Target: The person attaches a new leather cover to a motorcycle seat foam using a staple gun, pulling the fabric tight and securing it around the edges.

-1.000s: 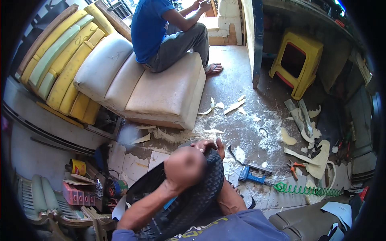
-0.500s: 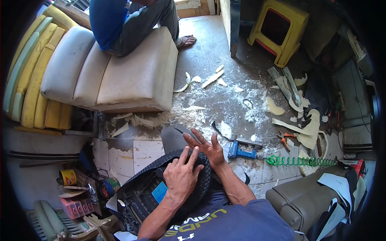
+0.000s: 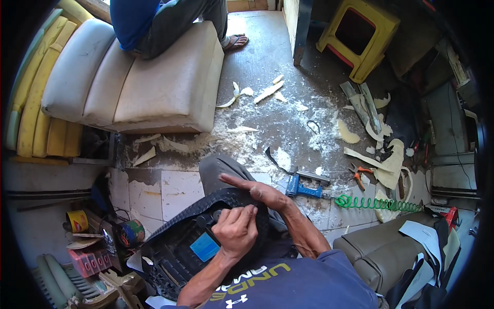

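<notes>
On my lap lies a motorcycle seat (image 3: 175, 252), upside down. Its black plastic base and a blue label (image 3: 205, 246) face up, and a black textured cover (image 3: 198, 210) wraps the edge. My left hand (image 3: 236, 232) is closed at the right-hand end, fingers curled at the cover's edge; the exact pinch is hidden. Just beyond it, my right hand (image 3: 260, 193) holds nothing, its fingers stretched out to the left along the outside of that end. A blue staple gun (image 3: 307, 186) rests on the floor to the right, joined to a green coiled air hose (image 3: 378, 204).
Orange-handled pliers (image 3: 358, 175) and foam scraps (image 3: 389, 167) litter the floor at right. A person in blue (image 3: 135, 23) sits on a pale padded bench (image 3: 162, 85). A yellow stool (image 3: 358, 38) stands far right, a brown cushion (image 3: 370, 255) nearer. Cans and boxes crowd the left.
My left hand has gone from pointing fingers to a curled grip at the cover's edge. My right hand has turned from upright to flat and moved left. The view has shifted slightly.
</notes>
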`<state>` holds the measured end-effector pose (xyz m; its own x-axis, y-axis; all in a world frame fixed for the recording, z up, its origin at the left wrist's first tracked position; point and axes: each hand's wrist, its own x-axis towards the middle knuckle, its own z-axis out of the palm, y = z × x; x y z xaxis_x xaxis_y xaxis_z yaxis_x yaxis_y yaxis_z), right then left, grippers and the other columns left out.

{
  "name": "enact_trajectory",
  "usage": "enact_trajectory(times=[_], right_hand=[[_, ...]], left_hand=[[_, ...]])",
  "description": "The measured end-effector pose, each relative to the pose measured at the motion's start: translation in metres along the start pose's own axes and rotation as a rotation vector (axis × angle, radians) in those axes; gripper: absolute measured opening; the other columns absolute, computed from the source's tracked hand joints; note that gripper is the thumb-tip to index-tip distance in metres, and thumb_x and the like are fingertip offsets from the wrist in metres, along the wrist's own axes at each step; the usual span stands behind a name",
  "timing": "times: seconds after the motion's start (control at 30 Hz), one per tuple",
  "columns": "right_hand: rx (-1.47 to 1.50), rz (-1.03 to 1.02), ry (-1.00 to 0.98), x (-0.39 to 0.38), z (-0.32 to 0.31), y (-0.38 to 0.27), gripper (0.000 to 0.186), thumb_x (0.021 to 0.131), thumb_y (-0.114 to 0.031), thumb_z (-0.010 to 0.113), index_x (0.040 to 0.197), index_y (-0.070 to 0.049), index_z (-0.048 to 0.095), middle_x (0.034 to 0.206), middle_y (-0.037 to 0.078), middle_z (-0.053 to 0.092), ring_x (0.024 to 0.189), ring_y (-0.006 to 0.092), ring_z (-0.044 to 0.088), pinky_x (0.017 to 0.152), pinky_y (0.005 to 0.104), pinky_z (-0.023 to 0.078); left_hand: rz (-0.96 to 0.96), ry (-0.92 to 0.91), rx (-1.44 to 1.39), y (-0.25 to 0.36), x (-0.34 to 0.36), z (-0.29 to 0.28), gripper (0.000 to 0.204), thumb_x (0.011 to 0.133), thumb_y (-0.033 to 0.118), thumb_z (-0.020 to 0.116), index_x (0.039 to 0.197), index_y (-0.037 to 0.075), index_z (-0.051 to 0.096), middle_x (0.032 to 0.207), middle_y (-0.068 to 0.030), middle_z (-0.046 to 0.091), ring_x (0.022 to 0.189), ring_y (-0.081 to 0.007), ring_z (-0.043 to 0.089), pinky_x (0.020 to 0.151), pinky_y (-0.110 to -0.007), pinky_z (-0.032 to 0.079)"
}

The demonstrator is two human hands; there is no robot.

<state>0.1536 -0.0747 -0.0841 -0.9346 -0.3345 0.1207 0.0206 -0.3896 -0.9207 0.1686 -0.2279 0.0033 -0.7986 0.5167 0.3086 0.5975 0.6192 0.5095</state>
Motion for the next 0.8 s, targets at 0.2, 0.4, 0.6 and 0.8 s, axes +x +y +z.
enact_trajectory(times=[0.2, 0.4, 0.6, 0.8], right_hand=[[-0.436, 0.339, 0.737, -0.02, -0.053, 0.017, 0.043, 0.103, -0.033, 0.051, 0.123, 0.004, 0.06, 0.104, 0.02, 0.071, 0.104, 0.0297, 0.069, 0.093, 0.0418, 0.052], [-1.439, 0.903, 0.419, -0.185, -0.097, 0.169, 0.05, 0.088, -0.014, 0.056, 0.132, 0.001, 0.039, 0.112, 0.031, 0.055, 0.1, 0.0452, 0.058, 0.084, 0.0585, 0.05], [-1.337, 0.868, 0.345, -0.194, -0.113, 0.165, 0.071, 0.086, -0.018, 0.064, 0.145, -0.001, 0.028, 0.105, 0.028, 0.062, 0.1, 0.0473, 0.061, 0.086, 0.055, 0.05], [-1.142, 1.009, 0.355, -0.15, -0.121, 0.034, 0.056, 0.075, -0.038, 0.072, 0.121, -0.007, 0.067, 0.104, 0.022, 0.072, 0.101, 0.0375, 0.07, 0.09, 0.0449, 0.055]], left_hand=[[-0.131, -0.045, 0.057, -0.001, 0.007, -0.007, 0.005, 0.074, 0.009, 0.077, 0.079, 0.007, 0.076, 0.077, -0.0059, 0.057, 0.077, -0.0251, 0.054, 0.067, -0.037, 0.046], [-0.155, -0.041, 0.002, -0.007, 0.001, -0.008, 0.006, 0.074, 0.009, 0.077, 0.079, 0.006, 0.076, 0.077, -0.0068, 0.056, 0.078, -0.0256, 0.053, 0.068, -0.037, 0.047], [-0.166, -0.044, -0.027, 0.002, -0.003, -0.012, 0.005, 0.074, 0.008, 0.077, 0.077, 0.005, 0.075, 0.078, -0.0071, 0.057, 0.079, -0.0259, 0.053, 0.068, -0.038, 0.046], [-0.139, -0.037, -0.032, 0.004, -0.007, -0.013, 0.005, 0.075, 0.009, 0.075, 0.075, 0.005, 0.072, 0.08, -0.0073, 0.056, 0.08, -0.0264, 0.053, 0.065, -0.038, 0.048]])
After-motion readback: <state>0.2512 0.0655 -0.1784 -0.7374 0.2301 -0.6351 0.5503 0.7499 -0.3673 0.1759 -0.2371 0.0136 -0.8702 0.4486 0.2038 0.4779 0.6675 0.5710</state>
